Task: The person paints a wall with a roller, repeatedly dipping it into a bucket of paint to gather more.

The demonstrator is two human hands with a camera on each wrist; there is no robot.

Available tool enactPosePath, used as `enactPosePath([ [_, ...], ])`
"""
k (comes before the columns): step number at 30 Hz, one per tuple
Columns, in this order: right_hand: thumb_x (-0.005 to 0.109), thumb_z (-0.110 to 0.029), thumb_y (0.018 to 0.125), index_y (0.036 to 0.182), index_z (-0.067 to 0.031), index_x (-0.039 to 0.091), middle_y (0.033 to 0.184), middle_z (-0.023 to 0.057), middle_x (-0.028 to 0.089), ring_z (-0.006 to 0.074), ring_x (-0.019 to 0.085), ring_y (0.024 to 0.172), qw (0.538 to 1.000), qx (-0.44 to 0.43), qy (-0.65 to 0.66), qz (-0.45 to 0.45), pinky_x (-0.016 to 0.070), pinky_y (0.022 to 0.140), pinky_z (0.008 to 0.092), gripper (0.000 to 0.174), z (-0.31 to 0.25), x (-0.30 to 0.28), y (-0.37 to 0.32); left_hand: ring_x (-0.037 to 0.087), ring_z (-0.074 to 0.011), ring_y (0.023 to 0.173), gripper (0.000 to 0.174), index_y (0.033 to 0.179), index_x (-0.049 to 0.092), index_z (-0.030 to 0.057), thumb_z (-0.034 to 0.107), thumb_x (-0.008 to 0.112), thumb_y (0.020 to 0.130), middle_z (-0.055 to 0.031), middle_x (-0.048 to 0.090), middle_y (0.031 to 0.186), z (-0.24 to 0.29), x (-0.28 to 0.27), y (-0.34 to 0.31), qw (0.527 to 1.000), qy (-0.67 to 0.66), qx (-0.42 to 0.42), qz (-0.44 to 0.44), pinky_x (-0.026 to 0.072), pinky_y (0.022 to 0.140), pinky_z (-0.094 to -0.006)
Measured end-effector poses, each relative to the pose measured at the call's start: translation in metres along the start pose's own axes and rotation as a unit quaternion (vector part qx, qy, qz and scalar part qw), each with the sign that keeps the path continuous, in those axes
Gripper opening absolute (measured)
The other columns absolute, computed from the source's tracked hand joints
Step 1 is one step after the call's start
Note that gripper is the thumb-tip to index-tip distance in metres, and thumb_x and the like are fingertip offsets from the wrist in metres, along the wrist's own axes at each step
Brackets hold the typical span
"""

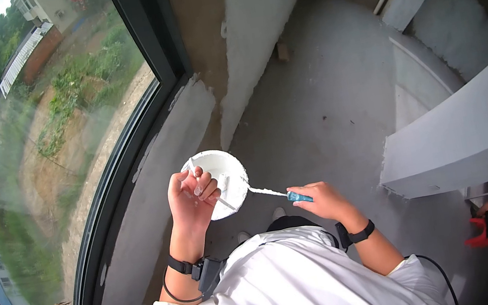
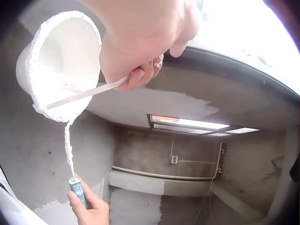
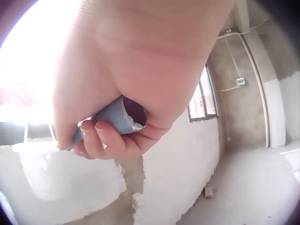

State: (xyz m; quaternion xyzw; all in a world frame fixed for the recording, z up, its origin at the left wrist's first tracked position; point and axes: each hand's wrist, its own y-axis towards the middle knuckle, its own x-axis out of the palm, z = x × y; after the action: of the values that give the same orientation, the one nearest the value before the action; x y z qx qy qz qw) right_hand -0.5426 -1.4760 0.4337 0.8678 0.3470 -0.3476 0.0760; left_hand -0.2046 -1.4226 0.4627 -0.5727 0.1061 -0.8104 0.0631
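Observation:
A white bucket (image 1: 241,167) hangs tilted in front of the body, its rim crusted with white paste. My left hand (image 1: 191,195) grips its strap handle (image 2: 89,94), with fingers curled round it and white smears on the fingertips. To the right, my right hand (image 1: 326,201) holds a teal tool handle (image 1: 299,197). From that handle a thin paste-coated shaft (image 1: 267,192) runs to the bucket rim; the tool's far end is hidden, so I cannot tell its kind. In the right wrist view, my fingers wrap the hollow butt of the teal handle (image 3: 117,116).
A large dark-framed window (image 1: 149,113) borders the left side. Partly plastered wall (image 1: 255,13) stands ahead, with a small block (image 1: 283,51) on the grey floor by its foot. A pale box-like structure (image 1: 455,128) rises at right, near a red object (image 1: 487,234).

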Motion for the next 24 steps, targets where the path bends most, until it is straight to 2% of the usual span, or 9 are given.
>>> enactPosePath([
  [1, 0.076, -0.019, 0.092, 0.131, -0.0077, 0.069, 0.105, 0.0183, 0.075, 0.0364, 0.072, 0.091, 0.999, 0.002, -0.044, 0.001, 0.0571, 0.082, 0.0407, 0.041, 0.003, -0.006, 0.005, 0.035, -0.0111, 0.058, 0.026, 0.09, 0.056, 0.0082, 0.033, 0.05, 0.098, 0.0028, 0.037, 0.063, -0.002, 0.001, 0.004, 1.0, 0.008, -0.002, 0.009, 0.0322, 0.061, -0.0281],
  [8, 0.076, -0.02, 0.092, 0.129, -0.0083, 0.07, 0.107, 0.0177, 0.076, 0.0361, 0.072, 0.093, 1.0, -0.008, 0.027, -0.012, 0.0572, 0.082, 0.0402, 0.04, 0.023, -0.032, 0.015, 0.034, -0.0111, 0.058, 0.027, 0.09, 0.055, 0.0087, 0.033, 0.048, 0.098, 0.0027, 0.036, 0.063, -0.014, 0.024, 0.016, 0.999, 0.024, -0.01, 0.027, 0.0324, 0.061, -0.0282],
  [10, 0.076, -0.02, 0.091, 0.129, -0.0081, 0.07, 0.105, 0.018, 0.076, 0.0358, 0.072, 0.092, 0.998, -0.04, 0.047, -0.005, 0.0573, 0.081, 0.0399, 0.04, 0.034, -0.036, 0.018, 0.034, -0.0112, 0.058, 0.027, 0.09, 0.055, 0.0087, 0.034, 0.048, 0.098, 0.0025, 0.036, 0.063, -0.018, 0.031, 0.024, 0.999, 0.036, 0.001, 0.028, 0.0317, 0.061, -0.0283],
  [14, 0.076, -0.019, 0.091, 0.128, -0.0067, 0.07, 0.104, 0.0188, 0.076, 0.0359, 0.073, 0.091, 0.999, -0.029, 0.011, -0.018, 0.0573, 0.08, 0.0382, 0.039, 0.051, -0.049, 0.023, 0.034, -0.0109, 0.058, 0.028, 0.089, 0.055, 0.0087, 0.034, 0.048, 0.098, 0.0024, 0.036, 0.063, -0.025, 0.033, 0.037, 0.998, 0.045, 0.0, 0.036, 0.0311, 0.06, -0.0284],
  [16, 0.074, -0.018, 0.094, 0.127, -0.0053, 0.07, 0.101, 0.019, 0.076, 0.0323, 0.073, 0.086, 0.994, -0.027, 0.104, 0.003, 0.0563, 0.078, 0.0362, 0.036, 0.064, -0.055, 0.024, 0.034, -0.0107, 0.057, 0.028, 0.089, 0.056, 0.009, 0.035, 0.048, 0.098, 0.0028, 0.036, 0.063, -0.03, 0.031, 0.04, 0.997, 0.056, 0.013, 0.059, 0.0308, 0.06, -0.0283],
  [20, 0.072, -0.018, 0.096, 0.12, -0.0021, 0.07, 0.09, 0.0165, 0.073, 0.025, 0.069, 0.077, 0.987, 0.023, 0.157, 0.014, 0.0544, 0.074, 0.035, 0.029, 0.101, -0.065, 0.04, 0.033, -0.0113, 0.058, 0.025, 0.088, 0.054, 0.0105, 0.034, 0.049, 0.097, 0.0033, 0.035, 0.062, -0.035, 0.02, 0.05, 0.994, 0.055, 0.034, 0.088, 0.0308, 0.059, -0.0277],
  [22, 0.069, -0.019, 0.099, 0.114, -0.0001, 0.069, 0.078, 0.0077, 0.066, 0.0143, 0.059, 0.068, 0.985, 0.053, 0.166, 0.01, 0.0503, 0.066, 0.0312, 0.024, 0.137, -0.054, 0.056, 0.033, -0.0115, 0.057, 0.025, 0.088, 0.053, 0.0107, 0.034, 0.049, 0.097, 0.0032, 0.035, 0.062, -0.041, 0.007, 0.054, 0.99, 0.043, 0.05, 0.128, 0.0306, 0.059, -0.0283],
  [23, 0.069, -0.019, 0.099, 0.114, -0.0001, 0.069, 0.078, 0.0077, 0.066, 0.0143, 0.059, 0.068, 0.983, 0.054, 0.173, 0.004, 0.0503, 0.066, 0.0312, 0.024, 0.151, -0.046, 0.064, 0.033, -0.0116, 0.057, 0.026, 0.087, 0.052, 0.011, 0.035, 0.049, 0.097, 0.0029, 0.034, 0.061, -0.044, -0.002, 0.054, 0.988, 0.035, 0.051, 0.142, 0.0306, 0.059, -0.0289],
  [24, 0.068, -0.021, 0.101, 0.108, -0.0012, 0.068, 0.074, 0.0032, 0.06, 0.0105, 0.054, 0.064, 0.958, 0.116, 0.263, -0.014, 0.0461, 0.061, 0.0286, 0.021, 0.163, -0.039, 0.075, 0.033, -0.0116, 0.057, 0.026, 0.087, 0.052, 0.011, 0.035, 0.049, 0.097, 0.0029, 0.034, 0.061, -0.047, -0.01, 0.054, 0.987, 0.038, 0.052, 0.149, 0.0306, 0.059, -0.0289],
])
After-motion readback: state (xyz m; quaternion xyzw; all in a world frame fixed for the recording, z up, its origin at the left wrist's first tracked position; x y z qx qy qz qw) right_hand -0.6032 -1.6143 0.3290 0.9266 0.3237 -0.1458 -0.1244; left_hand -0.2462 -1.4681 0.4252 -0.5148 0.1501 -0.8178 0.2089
